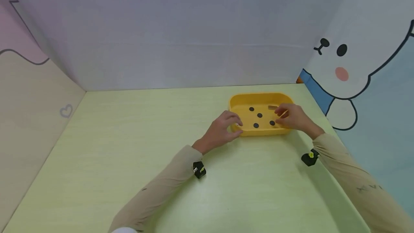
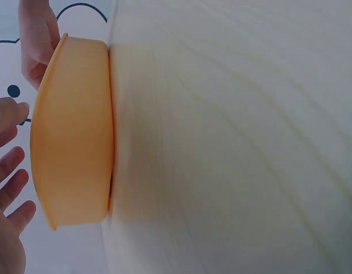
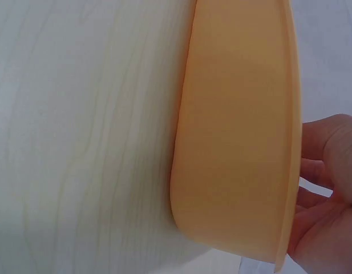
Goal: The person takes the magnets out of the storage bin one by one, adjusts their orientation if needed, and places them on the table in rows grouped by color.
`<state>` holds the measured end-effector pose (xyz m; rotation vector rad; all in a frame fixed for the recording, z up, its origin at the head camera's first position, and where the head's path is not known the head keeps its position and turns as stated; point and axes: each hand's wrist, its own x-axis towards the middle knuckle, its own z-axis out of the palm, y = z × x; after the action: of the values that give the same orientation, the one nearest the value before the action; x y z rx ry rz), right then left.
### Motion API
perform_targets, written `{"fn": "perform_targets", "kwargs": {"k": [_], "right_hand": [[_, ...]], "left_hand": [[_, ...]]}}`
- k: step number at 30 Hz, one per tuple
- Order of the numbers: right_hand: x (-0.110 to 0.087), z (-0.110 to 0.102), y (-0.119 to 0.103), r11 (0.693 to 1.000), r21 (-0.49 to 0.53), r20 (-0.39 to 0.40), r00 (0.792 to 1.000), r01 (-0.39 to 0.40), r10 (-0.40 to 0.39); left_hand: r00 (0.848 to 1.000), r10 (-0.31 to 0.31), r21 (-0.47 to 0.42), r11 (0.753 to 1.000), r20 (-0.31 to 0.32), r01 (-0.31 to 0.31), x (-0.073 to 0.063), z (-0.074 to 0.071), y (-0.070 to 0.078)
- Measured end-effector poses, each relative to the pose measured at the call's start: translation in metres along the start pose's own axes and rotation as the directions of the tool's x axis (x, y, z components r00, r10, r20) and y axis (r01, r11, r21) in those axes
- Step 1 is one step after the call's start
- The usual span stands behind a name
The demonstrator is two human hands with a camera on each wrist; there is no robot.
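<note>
The yellow oblong plastic-looking tray (image 1: 262,132) sits on the pale wood-grained counter (image 1: 145,125); likely light, stiff, slippery, best gripped by both end rims; the left hand (image 1: 220,129) has fingers spread; whether the right hand (image 1: 293,117) pinches anything, I cannot tell.

I read the tray (image 2: 73,137) as smooth matt plastic. The worktop (image 1: 129,128) shows a wood-grain finish, and the sleeves (image 1: 161,188) look like cloth.

Two hands (image 1: 221,128) at a yellow tray (image 1: 265,132); four dark discs (image 1: 260,115) (plus a flat bar (image 1: 272,107)) inside.
</note>
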<state>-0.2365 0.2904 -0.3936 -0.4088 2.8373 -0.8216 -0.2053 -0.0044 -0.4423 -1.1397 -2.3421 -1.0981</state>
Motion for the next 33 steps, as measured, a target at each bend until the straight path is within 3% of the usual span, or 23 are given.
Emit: {"fn": "perform_targets", "kwargs": {"k": [6, 13, 18, 24, 33], "right_hand": [[0.01, 0.002, 0.01, 0.996, 0.025, 0.067, 0.994, -0.084, 0.082], [0.018, 0.0, 0.014, 0.991, 0.097, 0.151, 0.985, -0.093, 0.077], [0.022, -0.001, 0.013, 0.979, 0.129, 0.209, 0.969, -0.157, 0.128], [0.025, 0.004, 0.015, 0.971, 0.129, 0.197, 0.965, -0.202, 0.174], [0.028, 0.012, 0.019, 0.978, 0.103, 0.21, 0.965, -0.183, 0.158]], "left_hand": [[0.999, -0.013, 0.03, 0.999, 0.031, 0.012, 0.003, 0.004, 0.002], [0.999, -0.033, 0.083, 0.996, 0.042, 0.029, 0.005, 0.003, 0.005], [0.998, -0.055, 0.107, 0.993, 0.043, 0.05, 0.005, 0.005, 0.008], [0.997, -0.057, 0.114, 0.992, 0.048, 0.052, 0.004, 0.006, 0.01], [0.997, -0.052, 0.105, 0.993, 0.052, 0.047, 0.003, 0.006, 0.011]]}}
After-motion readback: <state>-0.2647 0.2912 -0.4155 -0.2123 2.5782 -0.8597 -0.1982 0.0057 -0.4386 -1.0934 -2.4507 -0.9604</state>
